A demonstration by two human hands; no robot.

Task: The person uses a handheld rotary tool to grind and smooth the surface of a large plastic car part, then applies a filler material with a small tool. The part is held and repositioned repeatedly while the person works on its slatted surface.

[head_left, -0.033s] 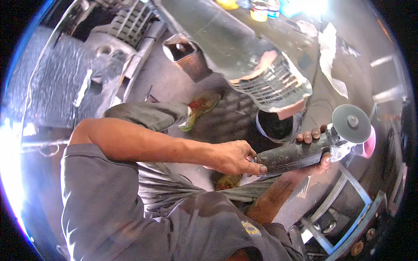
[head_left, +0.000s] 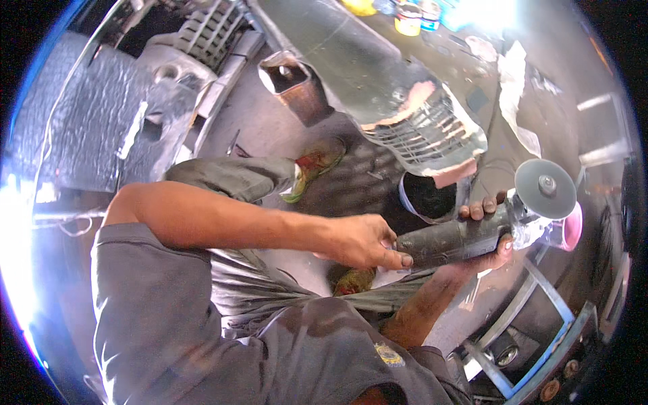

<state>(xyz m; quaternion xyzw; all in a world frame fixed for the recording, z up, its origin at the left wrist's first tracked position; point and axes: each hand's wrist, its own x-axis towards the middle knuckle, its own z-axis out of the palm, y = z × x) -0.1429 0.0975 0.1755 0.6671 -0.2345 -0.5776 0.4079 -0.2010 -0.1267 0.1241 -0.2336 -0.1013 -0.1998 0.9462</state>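
An angle grinder (head_left: 455, 241) with a dark body and a round grey disc (head_left: 545, 189) lies across in front of me, its disc end to the right. My right hand (head_left: 496, 251) is wrapped round the body just behind the metal head, fingers over the far side and thumb on the near side. My left hand (head_left: 368, 243) is closed on the rear end of the body, thumb against it; its other fingertips are hidden. Beyond the grinder rests a long dark plastic panel (head_left: 344, 50) like a car bumper, with a slatted grille and pinkish patches.
Under the panel's end stands a dark bucket (head_left: 432, 196). A rusty square-mouthed box (head_left: 297, 88) leans left of the panel. A blue metal frame (head_left: 557, 337) stands at lower right, near a pink-rimmed cup (head_left: 572, 228). Small tins (head_left: 408, 19) and white paper (head_left: 513, 94) lie farther off.
The surroundings have shifted slightly right and down in the view, and more of the pink-rimmed cup shows. Both hands keep their hold on the grinder, almost still.
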